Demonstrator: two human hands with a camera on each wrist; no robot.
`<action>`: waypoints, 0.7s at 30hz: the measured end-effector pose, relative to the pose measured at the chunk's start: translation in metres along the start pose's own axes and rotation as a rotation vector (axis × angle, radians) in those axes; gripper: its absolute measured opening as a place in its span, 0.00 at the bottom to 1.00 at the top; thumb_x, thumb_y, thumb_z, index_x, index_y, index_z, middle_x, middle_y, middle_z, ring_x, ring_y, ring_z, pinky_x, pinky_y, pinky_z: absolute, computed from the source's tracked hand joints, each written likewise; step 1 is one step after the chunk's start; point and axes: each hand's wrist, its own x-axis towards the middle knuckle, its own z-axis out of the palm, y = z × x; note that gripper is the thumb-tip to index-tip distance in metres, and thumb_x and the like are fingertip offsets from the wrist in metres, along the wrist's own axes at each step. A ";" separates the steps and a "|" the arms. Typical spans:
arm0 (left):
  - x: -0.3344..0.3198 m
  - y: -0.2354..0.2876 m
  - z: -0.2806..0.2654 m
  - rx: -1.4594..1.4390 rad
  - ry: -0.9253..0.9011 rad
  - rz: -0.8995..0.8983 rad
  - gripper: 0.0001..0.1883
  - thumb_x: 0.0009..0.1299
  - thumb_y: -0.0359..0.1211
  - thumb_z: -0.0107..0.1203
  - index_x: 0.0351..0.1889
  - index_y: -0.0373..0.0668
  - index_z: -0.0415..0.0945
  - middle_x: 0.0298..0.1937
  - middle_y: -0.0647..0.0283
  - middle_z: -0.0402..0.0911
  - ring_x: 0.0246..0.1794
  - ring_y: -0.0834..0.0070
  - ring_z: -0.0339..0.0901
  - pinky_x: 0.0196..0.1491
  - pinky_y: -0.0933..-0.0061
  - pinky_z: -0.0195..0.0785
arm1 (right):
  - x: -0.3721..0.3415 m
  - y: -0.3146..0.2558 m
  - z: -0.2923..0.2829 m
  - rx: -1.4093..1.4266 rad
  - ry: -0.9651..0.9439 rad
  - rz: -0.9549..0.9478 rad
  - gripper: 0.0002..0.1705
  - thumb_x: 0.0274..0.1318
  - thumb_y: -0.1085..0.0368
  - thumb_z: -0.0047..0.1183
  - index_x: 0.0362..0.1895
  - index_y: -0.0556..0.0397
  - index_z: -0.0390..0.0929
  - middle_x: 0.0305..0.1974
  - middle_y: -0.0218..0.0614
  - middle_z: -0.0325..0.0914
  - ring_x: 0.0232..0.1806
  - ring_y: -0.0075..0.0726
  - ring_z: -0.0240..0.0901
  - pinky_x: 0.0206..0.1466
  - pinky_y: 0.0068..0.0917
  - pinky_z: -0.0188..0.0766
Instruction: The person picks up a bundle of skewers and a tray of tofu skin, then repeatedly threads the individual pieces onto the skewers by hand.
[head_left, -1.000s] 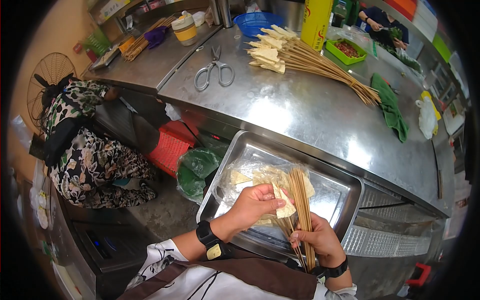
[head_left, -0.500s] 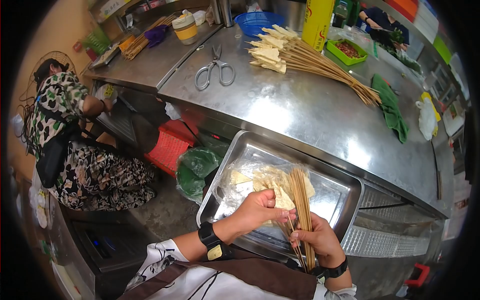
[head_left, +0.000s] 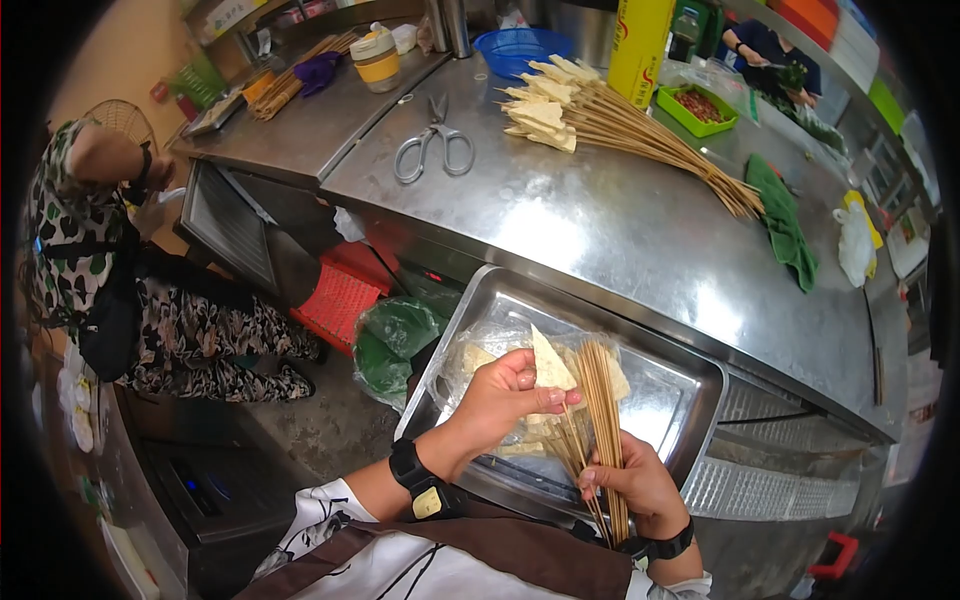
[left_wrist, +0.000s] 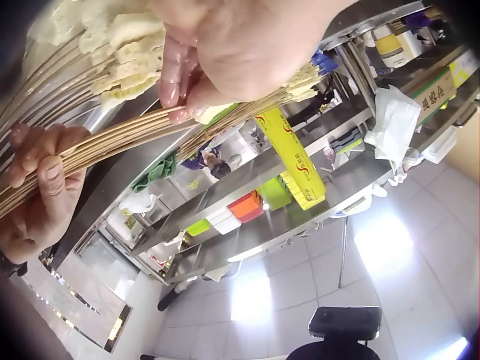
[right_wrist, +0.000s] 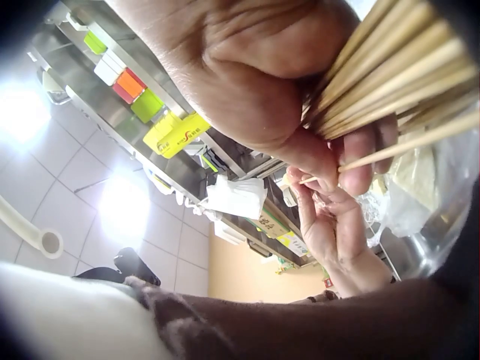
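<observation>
My left hand point(head_left: 502, 400) pinches a pale yellow triangular piece point(head_left: 552, 364) at its lower end, beside the top of a thin skewer. Around a bundle of wooden sticks point(head_left: 600, 400) curl the fingers of my right hand point(head_left: 640, 482); the right wrist view shows the bundle point(right_wrist: 397, 67) in its grip, with one stick apart from the rest. More pale pieces point(head_left: 615, 384) lie on clear plastic in the metal tray point(head_left: 680, 400), beneath both hands. In the left wrist view, skewers with folded pale pieces point(left_wrist: 135, 64) show beside my left hand point(left_wrist: 247, 45).
Scissors point(head_left: 434, 150), a pile of filled skewers point(head_left: 640, 130), a blue basket point(head_left: 520, 50), a green container point(head_left: 698, 108) and a green cloth point(head_left: 780, 225) lie on the steel counter point(head_left: 600, 220). A person in patterned clothes point(head_left: 90, 260) stands at the left by an open cabinet door point(head_left: 228, 225).
My left hand has raised a triangular piece that now points up above its fingers. The right hand keeps its grip. The person at the left has straightened and moved left.
</observation>
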 end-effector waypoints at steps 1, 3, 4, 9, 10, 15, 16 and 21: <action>0.001 0.001 -0.001 0.001 0.001 0.003 0.21 0.66 0.22 0.52 0.57 0.33 0.64 0.46 0.53 0.79 0.46 0.66 0.79 0.48 0.71 0.73 | 0.000 0.001 0.000 -0.014 0.002 0.005 0.11 0.49 0.79 0.55 0.35 0.56 0.68 0.25 0.40 0.76 0.24 0.32 0.75 0.28 0.24 0.73; 0.002 0.004 -0.003 -0.044 0.014 0.045 0.20 0.66 0.21 0.52 0.56 0.33 0.64 0.49 0.52 0.77 0.50 0.65 0.77 0.50 0.71 0.72 | 0.000 0.001 0.000 -0.029 0.000 0.009 0.11 0.49 0.79 0.55 0.35 0.56 0.68 0.25 0.40 0.76 0.24 0.32 0.75 0.28 0.24 0.73; 0.001 0.004 -0.003 -0.042 0.015 0.049 0.20 0.66 0.21 0.52 0.56 0.33 0.64 0.49 0.52 0.77 0.50 0.65 0.77 0.50 0.71 0.72 | -0.001 0.001 -0.001 -0.031 -0.004 0.006 0.11 0.49 0.79 0.55 0.35 0.56 0.68 0.25 0.40 0.76 0.24 0.32 0.75 0.28 0.24 0.73; 0.006 0.000 -0.005 -0.004 -0.037 0.154 0.17 0.72 0.30 0.45 0.57 0.35 0.63 0.54 0.54 0.73 0.54 0.64 0.74 0.58 0.63 0.66 | -0.001 0.005 -0.004 -0.033 -0.009 -0.014 0.10 0.50 0.79 0.55 0.34 0.56 0.68 0.24 0.40 0.76 0.23 0.32 0.75 0.28 0.24 0.73; 0.007 0.000 -0.006 -0.005 -0.037 0.153 0.17 0.72 0.30 0.45 0.57 0.35 0.63 0.54 0.54 0.73 0.54 0.64 0.74 0.58 0.63 0.66 | 0.000 0.005 -0.004 -0.026 -0.013 -0.020 0.10 0.50 0.79 0.55 0.34 0.56 0.68 0.24 0.40 0.76 0.23 0.32 0.75 0.28 0.24 0.73; 0.011 -0.003 -0.004 -0.253 0.068 0.206 0.16 0.74 0.33 0.43 0.57 0.36 0.63 0.53 0.53 0.74 0.52 0.65 0.75 0.56 0.66 0.68 | 0.000 0.005 -0.004 -0.011 -0.014 -0.015 0.10 0.50 0.80 0.54 0.34 0.56 0.67 0.24 0.40 0.76 0.23 0.32 0.75 0.28 0.25 0.74; 0.011 -0.003 -0.005 -0.253 0.069 0.205 0.16 0.74 0.33 0.43 0.57 0.36 0.63 0.53 0.53 0.74 0.52 0.65 0.75 0.56 0.66 0.68 | 0.000 0.006 -0.004 -0.006 -0.016 -0.016 0.10 0.50 0.80 0.54 0.34 0.56 0.67 0.24 0.40 0.76 0.23 0.32 0.75 0.28 0.25 0.74; 0.011 -0.004 -0.005 -0.230 0.051 0.231 0.11 0.73 0.31 0.45 0.50 0.38 0.67 0.49 0.54 0.76 0.50 0.65 0.76 0.54 0.63 0.69 | 0.001 0.007 -0.006 -0.010 -0.019 -0.022 0.10 0.50 0.79 0.55 0.34 0.56 0.67 0.24 0.40 0.75 0.23 0.32 0.75 0.27 0.24 0.73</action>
